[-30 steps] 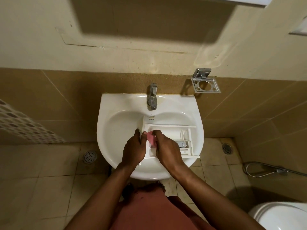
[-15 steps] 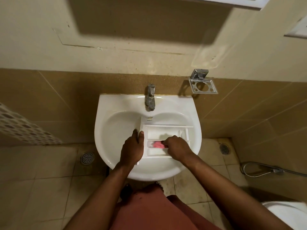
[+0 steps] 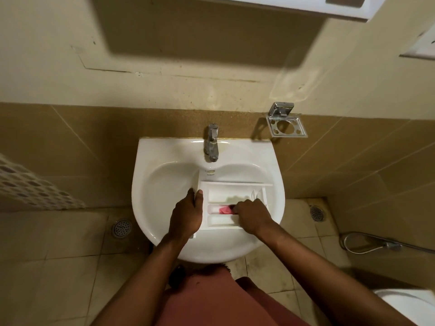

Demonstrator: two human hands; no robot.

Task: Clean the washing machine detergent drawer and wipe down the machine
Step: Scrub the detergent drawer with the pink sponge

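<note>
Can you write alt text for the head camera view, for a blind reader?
A person's left hand holds a white detergent drawer in a white sink while the right hand presses a pink cloth into its middle compartment. A tap stands behind.

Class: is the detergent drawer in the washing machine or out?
Out: the detergent drawer lies in the sink, gripped by the left hand.

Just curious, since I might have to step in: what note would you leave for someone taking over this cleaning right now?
Left hand grips the left end of the drawer, which lies in the sink.
Right hand holds a pink cloth in the drawer's middle compartment.
Done: drawer taken out of the machine.
Left: other compartments, likely a rinse, then wiping the machine, which is not in view.
</note>
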